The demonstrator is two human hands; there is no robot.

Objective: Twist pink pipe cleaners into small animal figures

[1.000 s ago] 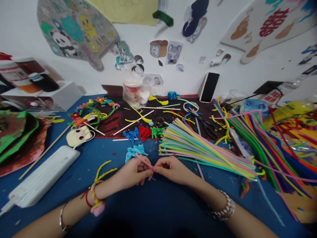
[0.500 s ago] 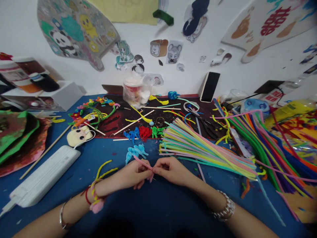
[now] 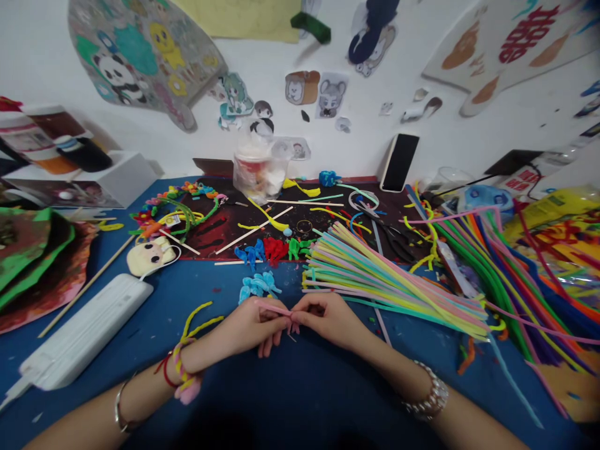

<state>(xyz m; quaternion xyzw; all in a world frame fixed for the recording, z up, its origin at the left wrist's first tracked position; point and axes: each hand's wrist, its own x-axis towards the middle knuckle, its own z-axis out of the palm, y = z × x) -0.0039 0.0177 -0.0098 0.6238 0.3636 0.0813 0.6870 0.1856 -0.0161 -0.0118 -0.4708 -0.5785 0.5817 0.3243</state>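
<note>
My left hand (image 3: 250, 331) and my right hand (image 3: 323, 320) meet at the fingertips in front of me, both pinching a pink pipe cleaner (image 3: 274, 307). Its free end points left, and a short piece shows below the fingers. Just above my left hand lie twisted blue pipe-cleaner shapes (image 3: 257, 286). A loose pastel pipe-cleaner bundle (image 3: 389, 281) lies beyond my right hand, not touching it. A yellow and pink pipe-cleaner piece (image 3: 184, 369) hangs at my left wrist, and a yellow pipe cleaner (image 3: 199, 319) lies beside that forearm.
A white power strip (image 3: 84, 331) lies on the blue table (image 3: 300, 390) at left. Further back are a plush head (image 3: 150, 258), red and green twisted shapes (image 3: 281, 249), black scissors (image 3: 396, 240), a plastic cup (image 3: 257, 169) and a large pile of multicoloured pipe cleaners (image 3: 510, 281).
The pink pipe cleaner has swung from a slant to nearly level. My fingers have drawn closer around it, and the view has shifted slightly.
</note>
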